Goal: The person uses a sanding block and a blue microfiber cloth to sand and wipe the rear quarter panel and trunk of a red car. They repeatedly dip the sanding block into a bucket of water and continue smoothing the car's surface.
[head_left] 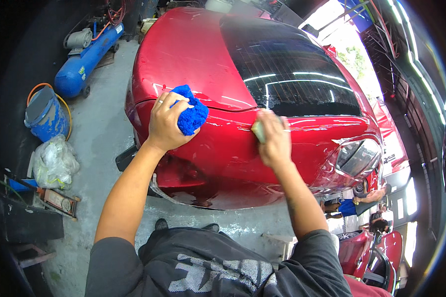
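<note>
A glossy red car (186, 52) fills the middle of the head view, with a dark rear window (292, 64) at its upper right. My left hand (166, 123) grips a bunched bright blue microfiber cloth (194, 118) close over the bodywork, near the panel seam. Further right, my right hand (276, 141) is on the panel just below the window's corner, smeared by motion. Its fingers are closed on a small yellowish sponge-like pad (258, 130), mostly hidden by the hand. A dark opening shows low on the car, below my left hand.
At the left stand a blue air compressor (86, 64), a blue bucket (47, 114) with a hose, a plastic bag (55, 161) and a floor jack (59, 202). Lower right, another person (357, 204) is near more red car parts (357, 252).
</note>
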The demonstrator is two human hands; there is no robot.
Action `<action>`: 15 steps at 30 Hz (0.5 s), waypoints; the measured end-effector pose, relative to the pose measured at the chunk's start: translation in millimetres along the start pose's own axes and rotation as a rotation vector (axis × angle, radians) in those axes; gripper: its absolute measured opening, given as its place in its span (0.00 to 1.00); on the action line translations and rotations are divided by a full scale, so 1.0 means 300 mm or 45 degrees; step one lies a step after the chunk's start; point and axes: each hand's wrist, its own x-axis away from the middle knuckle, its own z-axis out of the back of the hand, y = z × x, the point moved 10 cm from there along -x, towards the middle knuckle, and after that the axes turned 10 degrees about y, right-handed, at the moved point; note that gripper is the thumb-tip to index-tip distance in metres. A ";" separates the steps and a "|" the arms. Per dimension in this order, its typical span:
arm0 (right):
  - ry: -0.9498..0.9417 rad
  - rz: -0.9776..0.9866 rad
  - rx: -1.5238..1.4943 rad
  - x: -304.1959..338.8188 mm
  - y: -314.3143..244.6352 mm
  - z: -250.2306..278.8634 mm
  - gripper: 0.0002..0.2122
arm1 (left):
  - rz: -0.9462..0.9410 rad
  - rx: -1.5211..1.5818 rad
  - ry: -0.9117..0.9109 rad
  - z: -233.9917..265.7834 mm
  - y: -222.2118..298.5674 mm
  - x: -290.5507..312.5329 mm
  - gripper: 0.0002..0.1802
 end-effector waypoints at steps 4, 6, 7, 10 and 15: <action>0.061 -0.114 -0.172 0.022 -0.178 -0.044 0.41 | -0.024 -0.019 -0.009 -0.006 0.017 0.002 0.28; 0.090 -0.088 -0.319 -0.002 -0.370 -0.062 0.43 | -0.045 -0.006 -0.004 -0.027 0.029 0.005 0.28; 0.060 -0.052 -0.284 0.002 -0.341 -0.053 0.42 | -0.032 -0.012 -0.008 -0.020 0.016 0.002 0.28; 0.091 -0.285 0.064 0.125 0.063 0.027 0.38 | -0.009 -0.005 -0.001 -0.007 0.006 0.002 0.29; 0.259 -0.441 -0.015 0.190 0.216 0.034 0.41 | -0.019 -0.032 -0.013 -0.020 0.012 0.041 0.29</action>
